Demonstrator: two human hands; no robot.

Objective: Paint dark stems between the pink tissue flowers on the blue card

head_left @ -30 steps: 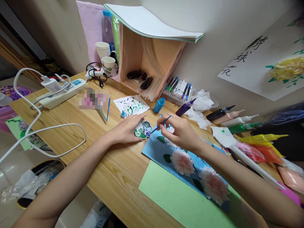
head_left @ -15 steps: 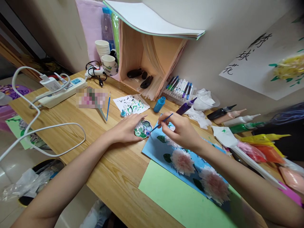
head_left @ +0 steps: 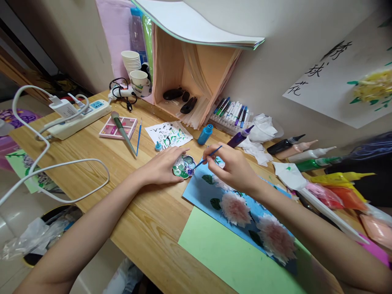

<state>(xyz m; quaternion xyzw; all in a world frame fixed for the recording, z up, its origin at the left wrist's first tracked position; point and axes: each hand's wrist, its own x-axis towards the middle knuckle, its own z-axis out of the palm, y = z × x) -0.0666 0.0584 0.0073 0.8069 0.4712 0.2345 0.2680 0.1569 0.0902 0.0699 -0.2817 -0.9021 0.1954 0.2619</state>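
Observation:
My left hand point(head_left: 162, 166) lies flat on the wooden desk point(head_left: 122, 171), fingers stretched out against the left edge of a small round paint palette point(head_left: 184, 167). My right hand point(head_left: 230, 168) pinches a thin blue paintbrush point(head_left: 209, 157), whose tip rests in the palette's right side. Under that hand lies a blue card point(head_left: 200, 191) with pink paper flowers point(head_left: 234, 209) and green leaves. A green sheet point(head_left: 232, 255) lies in front of it.
A blue paint bottle point(head_left: 205, 134), a purple one point(head_left: 239, 138), a paint-smeared test paper point(head_left: 169, 134), markers point(head_left: 232, 111), crumpled tissues point(head_left: 260, 126) and several tubes point(head_left: 306, 156) ring the work area. A power strip point(head_left: 79, 118) with white cables, a pink palette point(head_left: 118, 127) and spare brushes sit left.
Both hands have stayed nearly in place. The brush tip has shifted only slightly within the palette.

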